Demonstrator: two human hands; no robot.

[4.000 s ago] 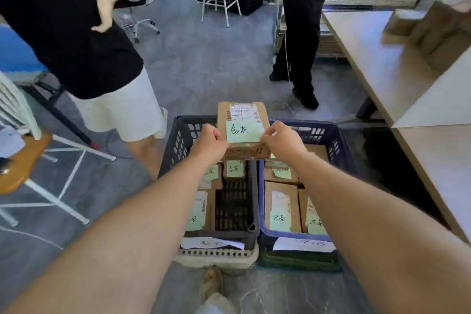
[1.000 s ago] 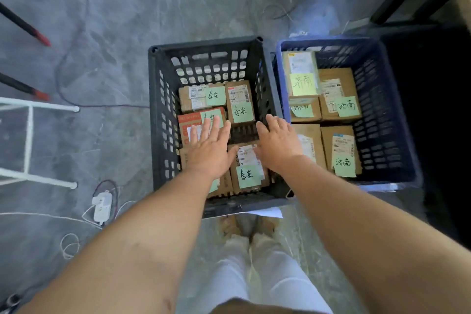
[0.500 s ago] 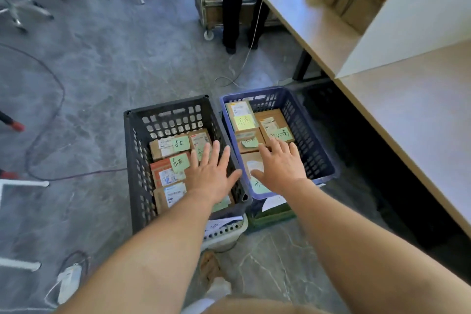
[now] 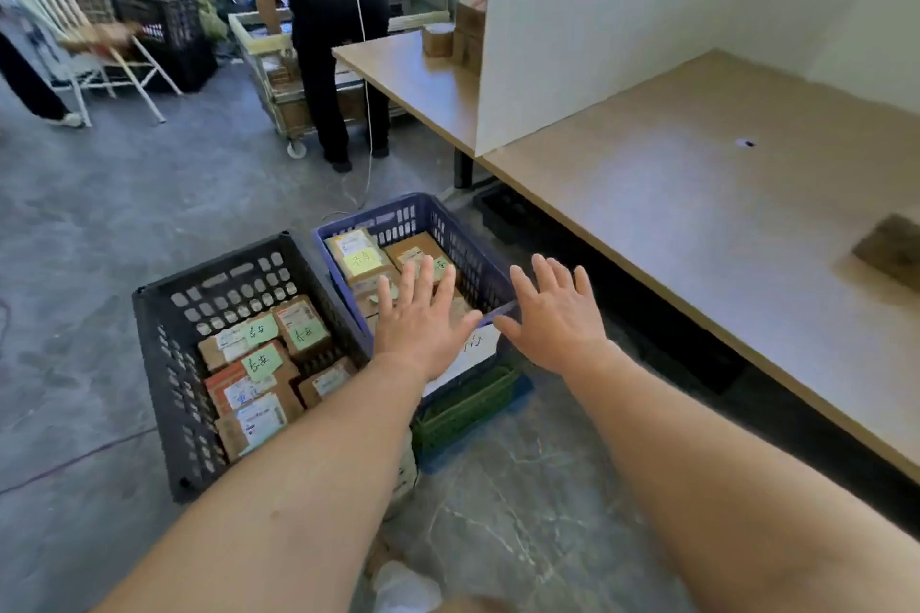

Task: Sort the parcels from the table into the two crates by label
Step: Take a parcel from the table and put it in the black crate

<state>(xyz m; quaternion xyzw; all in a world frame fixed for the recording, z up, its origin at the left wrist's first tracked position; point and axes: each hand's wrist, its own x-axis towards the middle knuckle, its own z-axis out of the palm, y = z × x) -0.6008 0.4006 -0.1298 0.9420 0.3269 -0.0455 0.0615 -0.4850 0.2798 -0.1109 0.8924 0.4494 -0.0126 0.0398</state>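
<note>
Brown cardboard parcels (image 4: 259, 353) with white shipping labels and green handwritten notes fill the black crate (image 4: 149, 314) and the blue crate (image 4: 378, 209), side by side on the floor (image 4: 149, 194). One blurred brown parcel (image 4: 891, 246) lies on the table (image 4: 697, 194). Bare floor separates the blue crate's rim from the table edge. Both grips are spread flat and hold nothing. The left grip (image 4: 423, 319) is over the blue crate and the right grip (image 4: 557, 314) is past its right rim; half a second ago each was one place further left.

Bright daylight, soft blur, wide-angle edge distortion.
</note>
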